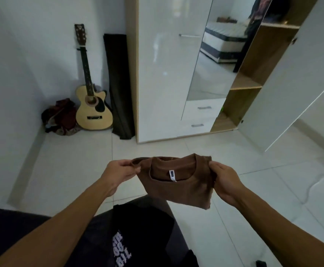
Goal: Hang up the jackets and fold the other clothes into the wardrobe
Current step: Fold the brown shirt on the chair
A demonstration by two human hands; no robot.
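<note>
While both hands pinch the brown shirt (pixel 178 185), its neck label (pixel 172 175) (white) stays illegible.

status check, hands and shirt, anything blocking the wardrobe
Left hand and right hand pinch brown shirt, folded, held in air. Wardrobe door open, shelves visible. Floor path looks clear.

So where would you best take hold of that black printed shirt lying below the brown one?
Probably at the black shirt's far top edge, coming from above. It lies flat, that edge is bare, and its near part runs out of view. Both hands are busy: the left hand and right hand pinch the brown shirt.
</note>
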